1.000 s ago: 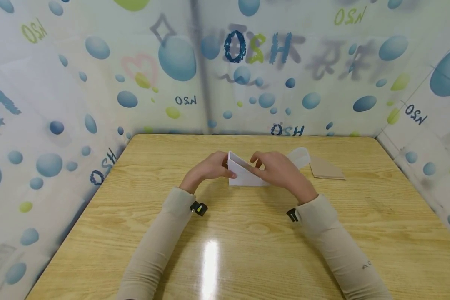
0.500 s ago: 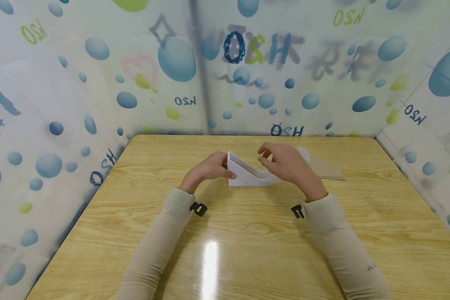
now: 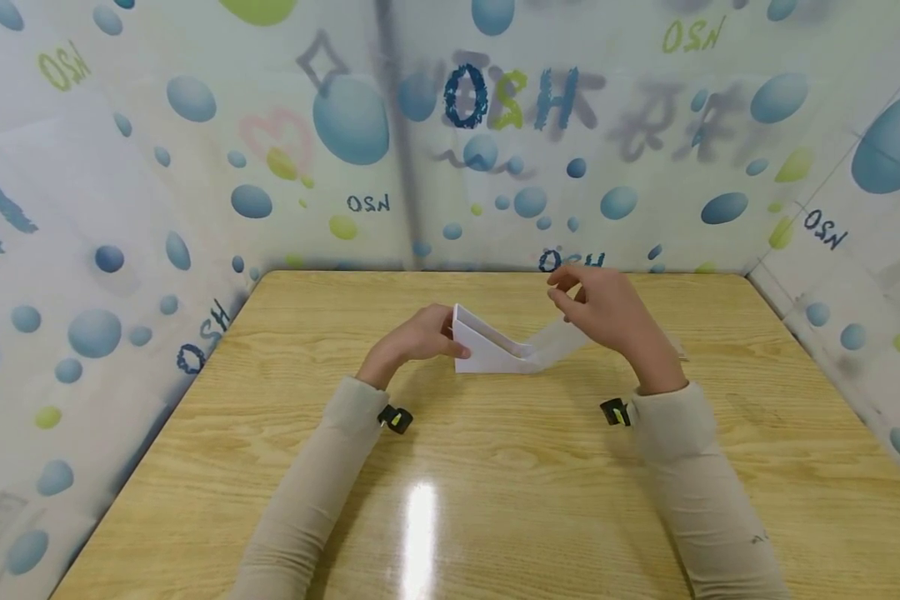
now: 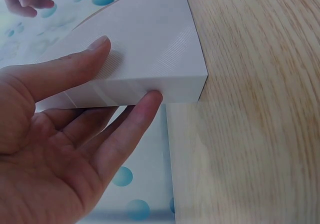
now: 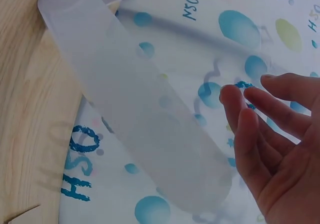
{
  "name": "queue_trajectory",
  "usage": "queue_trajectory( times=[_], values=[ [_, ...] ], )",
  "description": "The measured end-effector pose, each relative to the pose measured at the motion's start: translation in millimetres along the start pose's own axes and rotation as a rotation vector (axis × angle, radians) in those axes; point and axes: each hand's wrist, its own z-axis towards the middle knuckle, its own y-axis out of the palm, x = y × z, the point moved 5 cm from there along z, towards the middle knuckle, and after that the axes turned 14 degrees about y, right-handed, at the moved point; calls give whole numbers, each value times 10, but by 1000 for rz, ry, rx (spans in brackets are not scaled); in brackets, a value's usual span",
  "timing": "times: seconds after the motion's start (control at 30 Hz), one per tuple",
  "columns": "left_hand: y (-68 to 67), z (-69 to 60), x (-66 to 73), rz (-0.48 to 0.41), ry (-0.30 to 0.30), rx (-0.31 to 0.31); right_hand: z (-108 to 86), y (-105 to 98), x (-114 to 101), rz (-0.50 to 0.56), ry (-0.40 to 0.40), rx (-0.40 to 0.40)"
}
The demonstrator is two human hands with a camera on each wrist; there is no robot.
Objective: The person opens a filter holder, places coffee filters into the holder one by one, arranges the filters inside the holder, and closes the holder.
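White box (image 3: 487, 352), open along its sloped top, stands on the bench (image 3: 457, 458) a bit past the middle, tall end at the left, low end at the right. Translucent strip (image 3: 558, 343) joins the low end and rises at a slant to the right; rounded free end seen in right wrist view. Left hand (image 3: 417, 333) holds the box by the tall end: thumb on the broad near face, a fingertip on the narrow end face, other fingers partly hidden behind. Right hand (image 3: 603, 307) is raised beside the strip's free end, fingers loosely bent, narrow gap to the thumb, nothing held; contact with the strip can't be told for sure. Tan flat piece (image 3: 678, 348) on the bench, mostly hidden behind the right wrist. Beige sleeves (image 3: 292, 500) on both arms, small black device (image 3: 396, 418) at the left cuff, similar one at the right. Glare streak on the near bench. Patterned backdrop (image 3: 450, 192) behind, blue and green ovals plus lettering.
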Motion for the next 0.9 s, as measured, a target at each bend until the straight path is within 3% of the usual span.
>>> queue_trajectory(
  times=[0.4,0.9],
  values=[
    [-4,-4,16,6,-11,-2,-52,-211,116,77,38,26],
    [-4,5,-14,7,-13,3,-54,-336,307,116,123,51]
  ],
)
